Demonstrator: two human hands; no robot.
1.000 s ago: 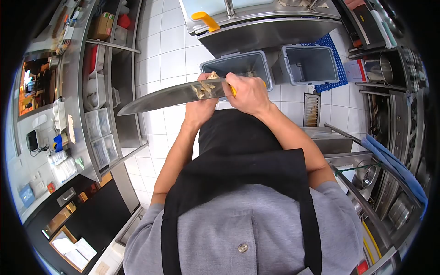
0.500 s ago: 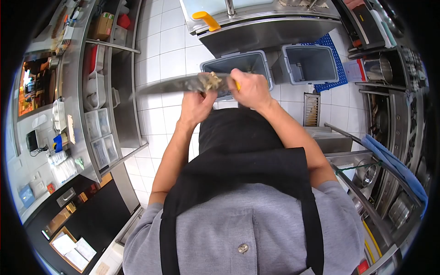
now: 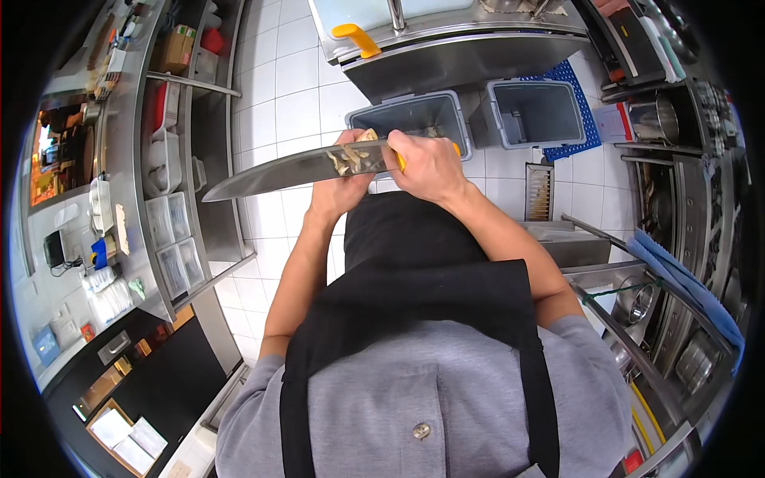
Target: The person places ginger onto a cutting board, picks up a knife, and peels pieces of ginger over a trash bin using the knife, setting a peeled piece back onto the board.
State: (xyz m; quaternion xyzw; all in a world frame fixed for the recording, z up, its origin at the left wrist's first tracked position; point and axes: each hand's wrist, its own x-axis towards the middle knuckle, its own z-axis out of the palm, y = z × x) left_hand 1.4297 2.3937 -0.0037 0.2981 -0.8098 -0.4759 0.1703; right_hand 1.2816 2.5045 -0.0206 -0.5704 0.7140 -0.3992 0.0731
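My right hand (image 3: 430,169) is closed on the yellow handle of a large knife (image 3: 279,174), whose broad blade points to the left. Partly behind the blade, my left hand (image 3: 341,193) grips a pale, knobbly piece of food (image 3: 367,136); its fingers are mostly hidden. Pale strips seem to lie on or reflect in the blade near the handle. Just beyond both hands is a grey bin (image 3: 468,127) on the floor, with some scraps inside it.
A second grey bin (image 3: 586,119) stands on a blue mat (image 3: 588,146) to the right. Ahead is a steel counter (image 3: 446,60) with a yellow-handled tool (image 3: 357,38). Shelves with containers (image 3: 182,267) line the left; a blue cloth (image 3: 685,283) hangs at right.
The knife blade, blurred and level half a second ago, is again sharp and tilted down to the left. Both hands have shifted slightly, and the pale piece shows beyond the blade again.
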